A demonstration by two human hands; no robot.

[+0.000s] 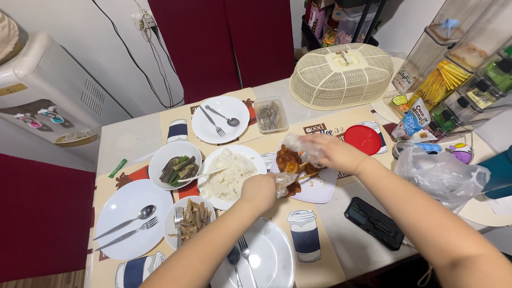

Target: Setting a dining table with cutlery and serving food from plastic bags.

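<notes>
The desk fills the middle of the frame, set with 3 empty white plates. At centre, a square plate carries reddish fried chicken. The right hand pinches a clear plastic bag above it; the left hand grips the bag's lower end beside the rice plate.

A dining table set for a meal: a plate of rice sits at centre, a bowl of cooked vegetables at its 9 o'clock and a bowl of fried strips at its 7 o'clock. At 3 o'clock, both hands, left and right, meet over a plate of fried chicken. A woven food cover stands at 1 o'clock, a phone at 4 o'clock.
</notes>
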